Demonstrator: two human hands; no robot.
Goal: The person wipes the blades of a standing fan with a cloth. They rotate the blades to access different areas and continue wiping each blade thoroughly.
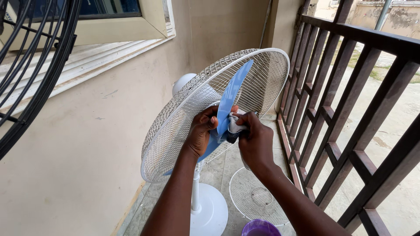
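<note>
A white pedestal fan [192, 113] stands in front of me with its front cover off and only the rear wire guard [262, 74] on. My left hand [200, 133] grips the light blue fan blade [232, 89] near its middle. My right hand [253, 140] presses a white and dark cloth [235, 126] against the blade's other face. The blade's lower part is hidden behind my hands.
The detached white front grille [256, 196] lies on the tiled floor by the fan's round base [210, 214]. A purple bowl [261, 228] sits at the bottom edge. Dark wooden railing [345, 109] runs along the right, a beige wall [87, 144] on the left, a black fan guard [30, 65] at top left.
</note>
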